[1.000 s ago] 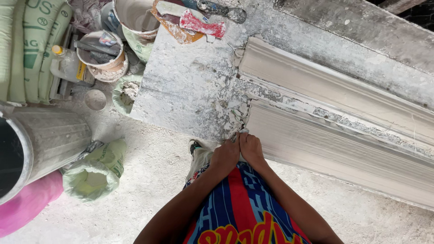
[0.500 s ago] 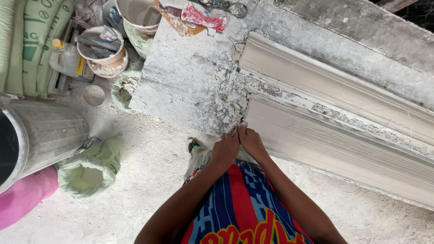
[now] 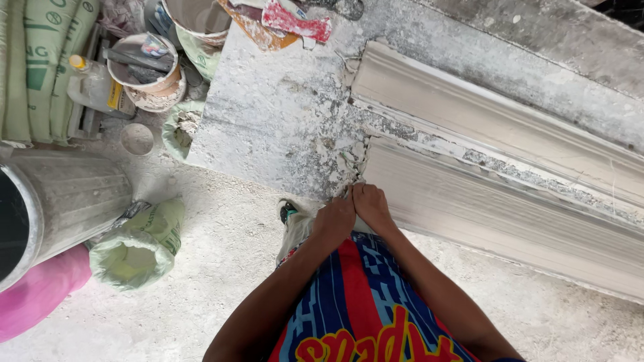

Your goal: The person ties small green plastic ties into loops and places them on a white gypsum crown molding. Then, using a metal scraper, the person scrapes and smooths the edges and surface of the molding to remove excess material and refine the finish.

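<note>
Two hands meet at the near edge of a plaster-crusted table, at the end of a long moulding.

The left hand (image 3: pixel 333 220) and the right hand (image 3: pixel 371 206) sit touching each other, fingers curled narrow and pressed down where the near moulding (image 3: pixel 496 214) ends on the table (image 3: pixel 268 121); whether they grip anything I cannot tell. A second moulding (image 3: pixel 483 114) lies just beyond it, farther off. On the table's far edge is a red-smeared scraper (image 3: pixel 295 19). To the left on the floor are a metal bin (image 3: pixel 64 194), a green sack (image 3: pixel 137 245), a bucket of tools (image 3: pixel 144 70) and stacked green bags (image 3: pixel 40 60).
</note>
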Motion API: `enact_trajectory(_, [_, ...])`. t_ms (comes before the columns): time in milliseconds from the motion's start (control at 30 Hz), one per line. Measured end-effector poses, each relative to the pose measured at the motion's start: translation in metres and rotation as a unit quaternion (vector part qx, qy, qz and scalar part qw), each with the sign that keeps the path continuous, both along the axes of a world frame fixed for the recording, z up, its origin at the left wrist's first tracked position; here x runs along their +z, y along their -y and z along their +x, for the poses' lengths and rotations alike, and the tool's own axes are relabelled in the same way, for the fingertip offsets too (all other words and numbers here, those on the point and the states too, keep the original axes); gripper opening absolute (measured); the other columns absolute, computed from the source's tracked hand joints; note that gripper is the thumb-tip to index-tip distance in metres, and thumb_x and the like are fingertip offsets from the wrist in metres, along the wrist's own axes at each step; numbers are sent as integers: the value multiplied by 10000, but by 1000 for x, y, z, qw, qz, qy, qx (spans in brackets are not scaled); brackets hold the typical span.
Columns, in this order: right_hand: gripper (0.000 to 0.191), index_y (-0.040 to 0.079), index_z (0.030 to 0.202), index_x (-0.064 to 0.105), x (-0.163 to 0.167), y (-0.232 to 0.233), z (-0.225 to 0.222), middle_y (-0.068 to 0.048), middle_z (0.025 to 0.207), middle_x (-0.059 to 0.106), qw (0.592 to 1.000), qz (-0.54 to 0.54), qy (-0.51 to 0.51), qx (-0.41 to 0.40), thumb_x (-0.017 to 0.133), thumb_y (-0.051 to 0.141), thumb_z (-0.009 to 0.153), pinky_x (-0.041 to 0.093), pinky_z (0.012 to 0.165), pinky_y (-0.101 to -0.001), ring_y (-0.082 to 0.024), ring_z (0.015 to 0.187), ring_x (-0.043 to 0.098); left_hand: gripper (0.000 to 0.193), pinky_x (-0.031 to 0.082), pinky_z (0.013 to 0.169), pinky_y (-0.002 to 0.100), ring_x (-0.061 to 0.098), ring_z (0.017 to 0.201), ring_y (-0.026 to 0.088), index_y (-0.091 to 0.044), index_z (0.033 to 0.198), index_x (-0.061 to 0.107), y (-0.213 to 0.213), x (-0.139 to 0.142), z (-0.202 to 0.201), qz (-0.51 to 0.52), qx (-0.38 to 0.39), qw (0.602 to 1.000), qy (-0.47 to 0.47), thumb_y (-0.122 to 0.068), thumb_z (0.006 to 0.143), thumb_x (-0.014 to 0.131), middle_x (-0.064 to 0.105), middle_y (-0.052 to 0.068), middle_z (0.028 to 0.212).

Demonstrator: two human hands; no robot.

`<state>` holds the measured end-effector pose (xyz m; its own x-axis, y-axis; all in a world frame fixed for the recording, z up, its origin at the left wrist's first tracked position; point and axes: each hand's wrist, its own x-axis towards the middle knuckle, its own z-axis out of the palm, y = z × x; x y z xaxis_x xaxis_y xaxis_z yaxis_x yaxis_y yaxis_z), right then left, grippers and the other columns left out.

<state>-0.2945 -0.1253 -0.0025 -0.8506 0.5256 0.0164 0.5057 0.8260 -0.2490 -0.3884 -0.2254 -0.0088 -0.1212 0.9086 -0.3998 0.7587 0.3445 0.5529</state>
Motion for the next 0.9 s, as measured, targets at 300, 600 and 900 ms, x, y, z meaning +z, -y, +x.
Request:
enact_trajectory(300, [149,-27,918,590,6,1,2,-235,728,632,999,-43,12,-18,583,118,952,541,546,-503,-414,666,654,493,611,741,480,716,910,378,6,1424,458,0,-1,-7,55,1,998,19,-138,956,517,678,224,1047])
enact_trajectory(600, [188,-81,939,597,5,3,-3,-232,667,629,997,-41,24,-56,584,106,951,527,493,-492,-399,582,643,421,624,727,472,725,902,376,49,1347,497,4,-2,-1,38,-24,999,-12,-118,961,514,640,246,1053])
enact_trajectory(900, [228,-61,878,627,8,-15,-6,-201,671,627,1000,-2,10,12,622,152,960,531,503,-450,-357,632,653,620,593,753,524,703,884,447,99,1524,329,-7,-19,2,29,49,995,88,-108,959,478,664,305,1053])
